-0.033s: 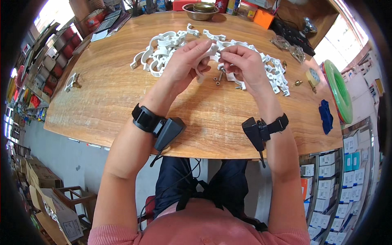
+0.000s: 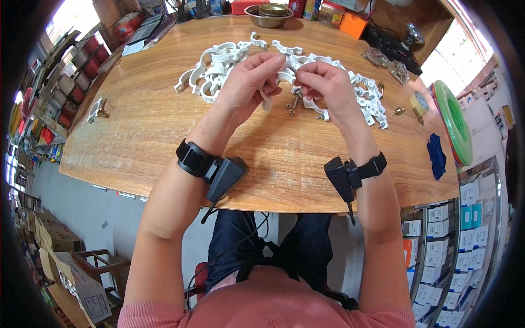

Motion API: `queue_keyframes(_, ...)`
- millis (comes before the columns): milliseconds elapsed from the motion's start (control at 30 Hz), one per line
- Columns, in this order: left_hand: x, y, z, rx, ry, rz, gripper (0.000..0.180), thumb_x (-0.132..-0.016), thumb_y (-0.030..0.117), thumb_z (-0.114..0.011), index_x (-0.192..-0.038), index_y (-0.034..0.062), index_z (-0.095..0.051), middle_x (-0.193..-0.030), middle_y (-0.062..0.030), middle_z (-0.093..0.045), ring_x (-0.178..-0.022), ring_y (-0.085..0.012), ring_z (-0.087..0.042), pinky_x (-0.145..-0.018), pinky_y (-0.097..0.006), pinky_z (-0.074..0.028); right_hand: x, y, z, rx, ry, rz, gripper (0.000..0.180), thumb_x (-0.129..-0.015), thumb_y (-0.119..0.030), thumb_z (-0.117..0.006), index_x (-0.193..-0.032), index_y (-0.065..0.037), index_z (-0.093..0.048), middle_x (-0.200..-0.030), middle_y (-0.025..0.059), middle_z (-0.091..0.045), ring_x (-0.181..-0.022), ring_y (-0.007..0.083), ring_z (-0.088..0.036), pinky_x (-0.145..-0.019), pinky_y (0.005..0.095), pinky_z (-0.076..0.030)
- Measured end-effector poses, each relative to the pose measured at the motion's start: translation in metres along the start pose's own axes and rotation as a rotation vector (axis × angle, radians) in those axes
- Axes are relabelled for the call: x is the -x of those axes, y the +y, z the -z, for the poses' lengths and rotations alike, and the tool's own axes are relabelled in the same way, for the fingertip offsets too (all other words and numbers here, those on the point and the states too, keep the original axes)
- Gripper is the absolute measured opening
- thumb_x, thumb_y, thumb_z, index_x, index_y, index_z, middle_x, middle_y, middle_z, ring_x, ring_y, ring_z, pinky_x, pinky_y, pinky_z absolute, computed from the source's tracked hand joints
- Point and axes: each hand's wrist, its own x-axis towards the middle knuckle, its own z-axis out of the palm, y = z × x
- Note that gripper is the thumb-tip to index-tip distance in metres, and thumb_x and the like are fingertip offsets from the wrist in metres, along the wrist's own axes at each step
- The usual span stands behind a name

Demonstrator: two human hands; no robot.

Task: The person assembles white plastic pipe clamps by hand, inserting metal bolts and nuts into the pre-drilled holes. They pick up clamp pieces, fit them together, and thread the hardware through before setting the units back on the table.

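My left hand [image 2: 246, 82] is closed around a curved white plastic pipe clamp [image 2: 266, 103], whose lower end shows below the fingers. Thumb and forefinger of my right hand [image 2: 330, 87] pinch a small grey metal piece [image 2: 293, 68], too small to name surely, close to the left fingertips. Below the hands, a loose bolt [image 2: 296, 100] and a couple of nuts [image 2: 289, 106] lie on the wooden table [image 2: 262, 158]. Around and behind both hands spread many more white clamps [image 2: 216, 68], with another group [image 2: 372, 104] right of my right wrist.
A lone clamp [image 2: 95, 110] lies far left. Metal bowls [image 2: 268, 21] stand at the back. On the right are brass fittings [image 2: 400, 110], a tape roll [image 2: 419, 102], a blue cloth [image 2: 436, 156] and a green hose coil [image 2: 453, 123]. Bagged parts [image 2: 397, 71] lie back right.
The clamp in my left hand has turned slightly, and its upper end shows less between the fingertips. Both arms stay in nearly the same place.
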Motion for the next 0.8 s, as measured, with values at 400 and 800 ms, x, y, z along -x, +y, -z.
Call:
queue_keyframes(400, -0.005, 0.008, 0.013, 0.01, 0.183, -0.105, 0.018, -0.083, 0.026, -0.055, -0.082, 0.0086, -0.053, -0.059, 0.0027, -0.042, -0.055, -0.007, -0.041, -0.062, -0.027, -0.043, 0.006, 0.01, -0.007, 1.023, -0.385, -0.139, 0.02, -0.068, -0.021, -0.062, -0.081, -0.007, -0.066, -0.072, 0.0097, -0.063, -0.069, 0.0208, -0.06, -0.063, 0.031, -0.046)
queue_keyframes(800, -0.016, 0.014, 0.04, 0.158, 0.232, -0.224, 0.028, -0.087, 0.032, -0.046, -0.097, 0.0052, -0.05, -0.067, 0.0005, -0.05, -0.06, -0.0107, -0.047, -0.062, -0.027, -0.043, 0.006, 0.003, -0.008, 1.143, -0.073, 0.0, 0.022, -0.072, -0.031, -0.061, -0.079, -0.01, -0.065, -0.076, 0.0084, -0.063, -0.072, 0.0242, -0.06, -0.062, 0.0344, -0.047)
